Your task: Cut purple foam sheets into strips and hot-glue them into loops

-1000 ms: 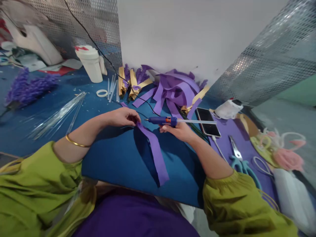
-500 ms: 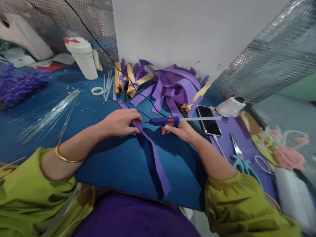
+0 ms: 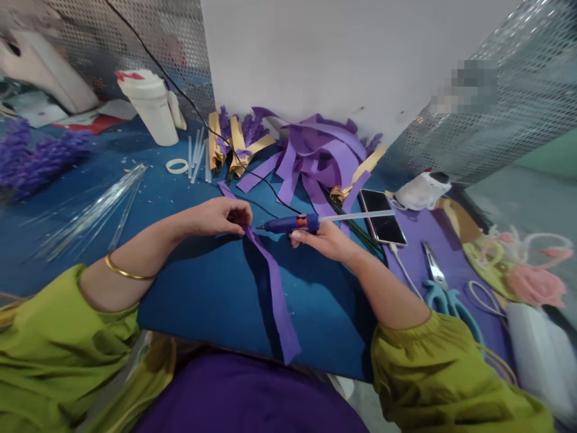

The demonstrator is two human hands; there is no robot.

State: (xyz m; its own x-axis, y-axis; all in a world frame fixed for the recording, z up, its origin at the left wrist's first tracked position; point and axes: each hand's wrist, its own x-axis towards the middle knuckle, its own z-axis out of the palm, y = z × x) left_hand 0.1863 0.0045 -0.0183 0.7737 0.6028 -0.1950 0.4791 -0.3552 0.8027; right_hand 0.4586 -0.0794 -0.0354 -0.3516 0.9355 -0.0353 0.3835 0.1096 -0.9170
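Note:
My left hand pinches a purple ribbon strip near its upper part, and the long end trails down over the blue table toward its front edge. In my right hand lies a blue hot glue gun, my fingers closed round its handle. A clear glue stick sticks out of its back end. The gun's metal tip points left, very close to the ribbon beside my left fingertips. Whether tip and ribbon touch, I cannot tell.
Behind my hands lie a heap of purple strips and small paper-wrapped lavender bunches. Loose glue sticks, a tape roll and a white cup stand left. On the right are a phone and scissors.
The glue gun has shifted left with my right hand, its tip now nearer the ribbon. My left hand and the ribbon's hanging end have also moved slightly left.

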